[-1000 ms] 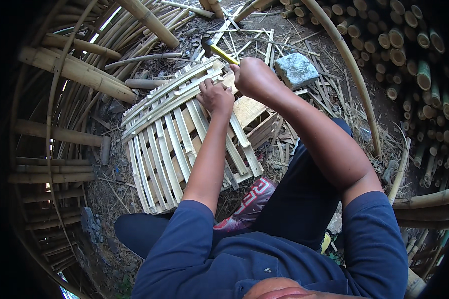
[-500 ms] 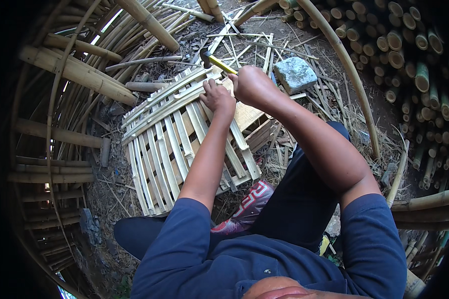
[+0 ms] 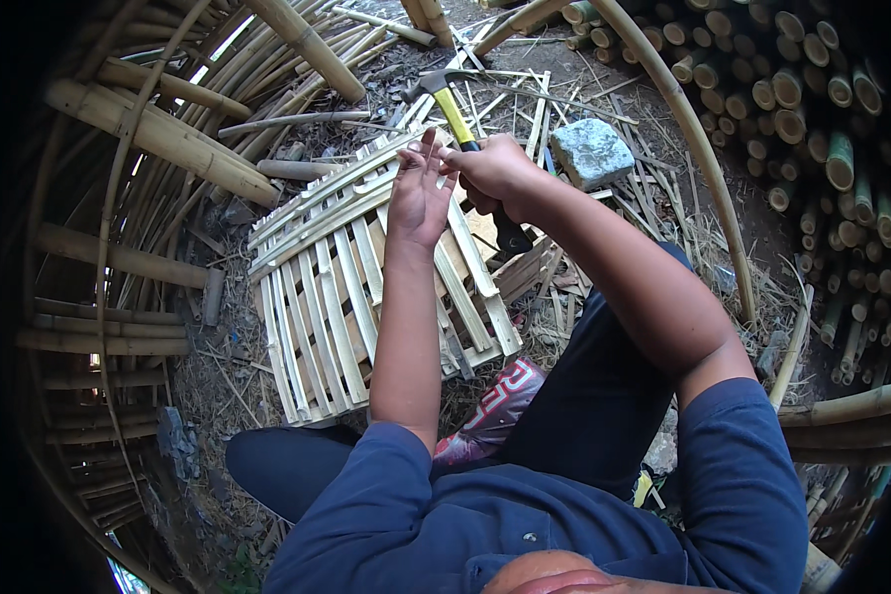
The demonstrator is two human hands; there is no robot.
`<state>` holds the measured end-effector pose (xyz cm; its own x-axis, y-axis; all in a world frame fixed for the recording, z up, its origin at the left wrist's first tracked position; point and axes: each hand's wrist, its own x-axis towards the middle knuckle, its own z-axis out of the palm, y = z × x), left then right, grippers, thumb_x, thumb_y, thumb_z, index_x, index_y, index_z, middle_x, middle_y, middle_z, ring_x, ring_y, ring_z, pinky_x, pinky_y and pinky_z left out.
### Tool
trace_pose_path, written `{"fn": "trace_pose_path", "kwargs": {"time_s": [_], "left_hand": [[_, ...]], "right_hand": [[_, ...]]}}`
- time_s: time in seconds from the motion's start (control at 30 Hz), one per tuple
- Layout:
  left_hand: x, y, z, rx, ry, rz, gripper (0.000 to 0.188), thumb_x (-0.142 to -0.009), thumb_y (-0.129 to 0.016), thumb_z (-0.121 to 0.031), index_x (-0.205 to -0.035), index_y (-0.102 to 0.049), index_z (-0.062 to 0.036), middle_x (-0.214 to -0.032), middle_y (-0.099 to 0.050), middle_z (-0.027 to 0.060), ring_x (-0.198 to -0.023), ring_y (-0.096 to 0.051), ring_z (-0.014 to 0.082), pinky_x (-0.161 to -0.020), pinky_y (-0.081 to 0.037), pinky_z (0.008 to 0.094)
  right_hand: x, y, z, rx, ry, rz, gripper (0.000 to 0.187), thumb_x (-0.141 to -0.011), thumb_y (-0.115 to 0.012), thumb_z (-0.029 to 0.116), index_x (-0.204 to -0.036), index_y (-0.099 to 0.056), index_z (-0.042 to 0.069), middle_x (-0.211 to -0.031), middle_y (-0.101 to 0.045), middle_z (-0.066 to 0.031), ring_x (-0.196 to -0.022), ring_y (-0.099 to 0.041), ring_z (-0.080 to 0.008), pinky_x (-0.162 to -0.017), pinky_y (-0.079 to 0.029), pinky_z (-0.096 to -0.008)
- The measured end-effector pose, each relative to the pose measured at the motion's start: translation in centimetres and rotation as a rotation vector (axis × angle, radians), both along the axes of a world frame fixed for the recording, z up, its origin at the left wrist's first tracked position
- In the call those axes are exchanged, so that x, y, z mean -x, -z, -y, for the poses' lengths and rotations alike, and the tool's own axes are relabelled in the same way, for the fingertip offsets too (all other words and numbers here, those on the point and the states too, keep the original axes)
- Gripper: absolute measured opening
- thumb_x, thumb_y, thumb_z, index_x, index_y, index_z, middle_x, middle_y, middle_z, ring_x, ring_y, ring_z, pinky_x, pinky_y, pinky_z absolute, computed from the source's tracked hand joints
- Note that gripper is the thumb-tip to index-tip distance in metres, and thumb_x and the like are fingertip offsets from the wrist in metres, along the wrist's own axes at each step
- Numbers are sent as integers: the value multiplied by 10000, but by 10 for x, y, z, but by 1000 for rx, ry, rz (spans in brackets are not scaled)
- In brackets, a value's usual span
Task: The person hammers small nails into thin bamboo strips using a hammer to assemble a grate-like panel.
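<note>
My right hand (image 3: 500, 176) grips a claw hammer (image 3: 454, 115) with a yellow shaft and a black grip. Its head points up and left, above the slatted panel. My left hand (image 3: 421, 203) is turned palm up, its fingers apart and partly stretched. The fingertips of both hands meet in front of the hammer shaft; anything small between them is too small to make out. Under my hands lies a panel of split bamboo slats (image 3: 332, 287), with long strips crossing other strips near its far edge. A wooden board (image 3: 485, 226) shows beneath its right side.
A pale stone block (image 3: 592, 153) sits right of my hands among bamboo scraps. Cut bamboo poles (image 3: 787, 124) are stacked at the far right. A curved bamboo pole (image 3: 698, 148) arches nearby. Bamboo framework (image 3: 163, 139) stands to the left. A printed bag (image 3: 490, 411) lies by my legs.
My left hand has lifted off the slats and turned palm up. My right hand has tilted the hammer more upright, bringing its fingertips to the left hand's fingers.
</note>
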<state>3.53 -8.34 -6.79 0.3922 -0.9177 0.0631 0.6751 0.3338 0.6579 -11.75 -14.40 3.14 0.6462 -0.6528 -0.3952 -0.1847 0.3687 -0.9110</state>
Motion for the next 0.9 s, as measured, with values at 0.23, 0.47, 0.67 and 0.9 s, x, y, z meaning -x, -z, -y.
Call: {"fn": "trace_pose_path", "kwargs": {"time_s": [0.23,0.47,0.67,0.9], "left_hand": [[1,-1,-19,29,26,77,187,-1024,-635,-334,-1134,-628,-183,-1301,-620,-4,-1208,-561,178,-1095,-407,447],[11,-7,-30,-9,-174,249,132,-1044,-636,-232,-1095,-666,-114,-1446,-568,55,-1167,-582,132,-992,-469,298],[12,-21,-38,-99,-694,1023,278,-1041,-639,-282,-1042,-616,-5,-1397,-572,131,-1134,-620,206,-925,-542,349],[1,-33,-53,-454,-443,803,450,-945,-761,-432,-1147,-662,-43,-1211,-652,85,-1142,-629,162,-942,-484,363]], "right_hand": [[-10,1,-8,-137,-60,66,289,-988,-717,232,-804,-556,79,-586,-421,36,-443,-300,-68,-419,-225,-281],[-24,14,-1,-162,-72,57,279,-974,-706,175,-768,-526,121,-592,-383,70,-464,-287,-49,-428,-213,-268],[-31,7,-12,-195,-144,103,307,-987,-653,134,-730,-484,139,-592,-360,75,-460,-273,-52,-432,-205,-269],[-43,20,-10,-190,-71,99,288,-997,-649,147,-749,-508,106,-602,-384,50,-461,-318,-75,-424,-242,-279]]}}
